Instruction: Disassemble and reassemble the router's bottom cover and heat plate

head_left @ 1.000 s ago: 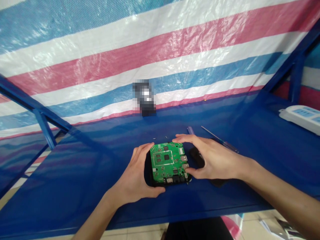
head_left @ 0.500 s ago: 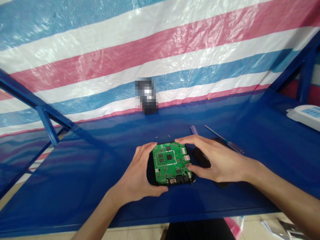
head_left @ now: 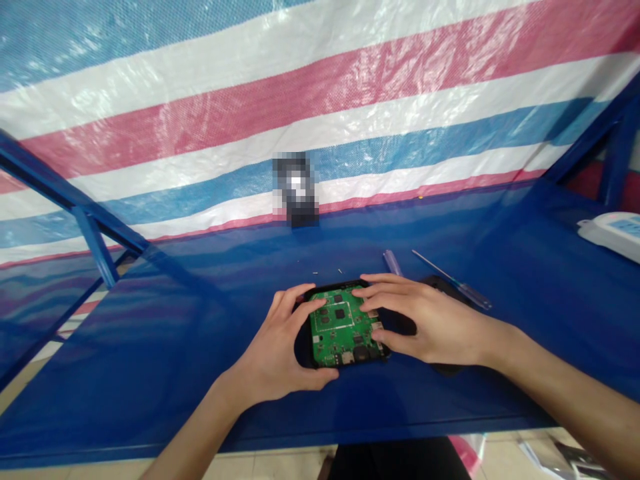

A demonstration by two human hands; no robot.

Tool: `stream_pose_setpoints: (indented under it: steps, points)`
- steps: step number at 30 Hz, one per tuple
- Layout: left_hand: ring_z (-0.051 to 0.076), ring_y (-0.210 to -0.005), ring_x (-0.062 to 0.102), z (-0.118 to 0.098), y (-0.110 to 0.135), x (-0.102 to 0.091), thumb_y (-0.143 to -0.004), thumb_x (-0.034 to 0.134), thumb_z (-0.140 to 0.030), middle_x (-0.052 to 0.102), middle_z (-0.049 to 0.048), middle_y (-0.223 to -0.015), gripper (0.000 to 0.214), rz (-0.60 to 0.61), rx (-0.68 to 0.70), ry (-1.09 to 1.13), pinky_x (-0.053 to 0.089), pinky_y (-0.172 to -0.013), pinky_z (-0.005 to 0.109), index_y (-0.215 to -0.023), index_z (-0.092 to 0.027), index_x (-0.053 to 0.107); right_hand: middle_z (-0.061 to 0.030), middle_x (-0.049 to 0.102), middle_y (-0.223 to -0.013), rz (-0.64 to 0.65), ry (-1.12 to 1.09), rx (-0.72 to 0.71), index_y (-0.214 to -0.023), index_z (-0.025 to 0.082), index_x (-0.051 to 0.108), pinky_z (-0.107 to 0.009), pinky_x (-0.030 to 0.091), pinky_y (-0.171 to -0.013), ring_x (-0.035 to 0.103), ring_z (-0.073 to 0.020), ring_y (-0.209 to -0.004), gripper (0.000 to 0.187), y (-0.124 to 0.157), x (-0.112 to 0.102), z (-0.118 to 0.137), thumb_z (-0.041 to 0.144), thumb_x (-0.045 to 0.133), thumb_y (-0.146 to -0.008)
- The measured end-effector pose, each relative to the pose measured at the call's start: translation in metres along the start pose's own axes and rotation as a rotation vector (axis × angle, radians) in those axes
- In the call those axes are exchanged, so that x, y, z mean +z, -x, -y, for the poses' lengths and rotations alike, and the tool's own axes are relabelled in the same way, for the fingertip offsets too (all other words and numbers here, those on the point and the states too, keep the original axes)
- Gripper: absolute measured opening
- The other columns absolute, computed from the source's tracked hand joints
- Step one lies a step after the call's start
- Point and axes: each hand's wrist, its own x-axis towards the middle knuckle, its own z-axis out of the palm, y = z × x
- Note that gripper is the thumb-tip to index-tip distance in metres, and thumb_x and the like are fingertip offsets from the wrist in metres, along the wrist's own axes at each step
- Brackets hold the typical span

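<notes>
A green circuit board (head_left: 333,340) lies inside a shallow black casing (head_left: 345,287), whose far rim shows above the board. My left hand (head_left: 270,347) grips the casing's left side, thumb at the near edge, one finger on the board's upper left. With my right hand (head_left: 435,320) I grip the board's right edge, thumb by the metal ports and fingertips on its upper right. Beyond the casing lie two tiny screws (head_left: 315,273). Partly under my right hand is a dark flat piece (head_left: 444,287), mostly hidden.
A screwdriver with a thin shaft (head_left: 473,295) and a purple translucent handle (head_left: 392,262) lie past my right hand. A pixelated dark object (head_left: 297,193) stands at the striped sheet (head_left: 210,120). A white device (head_left: 613,233) sits far right on the blue table (head_left: 175,373).
The board sits lower in the casing, and more of the far rim shows. My right fingers have moved onto the board, and a left finger now rests on its upper left.
</notes>
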Motion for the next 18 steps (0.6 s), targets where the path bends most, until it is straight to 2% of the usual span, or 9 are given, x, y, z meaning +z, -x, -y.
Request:
stream_pose_setpoints:
  steps: [7, 9, 11, 15, 18]
  points:
    - [0.039, -0.134, 0.042, -0.002, 0.000, -0.002, -0.066, 0.082, -0.029, 0.040, 0.0142, -0.148, 0.077, 0.028, 0.001, -0.020, 0.038, -0.113, 0.061, -0.135, -0.025, 0.048, -0.0096, 0.075, -0.122, -0.018, 0.019, -0.014, -0.105, 0.020, 0.075, -0.048, 0.054, -0.106, 0.060, -0.0307, -0.130, 0.020, -0.001, 0.000, 0.001, 0.029, 0.068, -0.088]
    - [0.038, -0.134, 0.042, -0.002, 0.000, -0.002, -0.067, 0.081, -0.029, 0.040, 0.0138, -0.149, 0.077, 0.028, 0.011, -0.028, 0.038, -0.113, 0.060, -0.136, -0.025, 0.048, -0.0081, 0.077, -0.118, -0.080, 0.020, -0.036, -0.105, 0.022, 0.074, -0.048, 0.053, -0.106, 0.064, -0.0288, -0.125, 0.018, -0.002, -0.005, -0.001, 0.029, 0.065, -0.090]
    - [0.038, -0.135, 0.041, 0.000, 0.001, -0.001, -0.067, 0.081, -0.029, 0.040, 0.0134, -0.149, 0.076, 0.021, 0.021, -0.032, 0.038, -0.113, 0.059, -0.136, -0.025, 0.048, -0.0067, 0.078, -0.113, -0.194, 0.029, -0.022, -0.103, 0.025, 0.073, -0.047, 0.054, -0.104, 0.068, -0.0273, -0.118, 0.016, -0.002, -0.012, -0.006, 0.029, 0.062, -0.093]
    - [0.038, -0.137, 0.039, 0.001, 0.001, 0.000, -0.069, 0.080, -0.029, 0.040, 0.0135, -0.150, 0.075, 0.015, 0.037, -0.051, 0.037, -0.115, 0.058, -0.136, -0.024, 0.047, -0.0062, 0.079, -0.101, -0.435, 0.103, 0.137, -0.096, 0.026, 0.072, -0.045, 0.058, -0.093, 0.073, -0.0271, -0.101, 0.019, 0.003, -0.034, -0.019, 0.035, 0.055, -0.095]
    - [0.039, -0.139, 0.038, 0.000, 0.001, -0.001, -0.071, 0.078, -0.029, 0.039, 0.0145, -0.151, 0.073, 0.031, 0.034, -0.064, 0.037, -0.115, 0.059, -0.137, -0.022, 0.047, -0.0068, 0.078, -0.101, -0.437, 0.135, 0.253, -0.097, 0.025, 0.070, -0.043, 0.059, -0.087, 0.074, -0.0274, -0.097, 0.023, 0.013, -0.046, -0.026, 0.041, 0.053, -0.095]
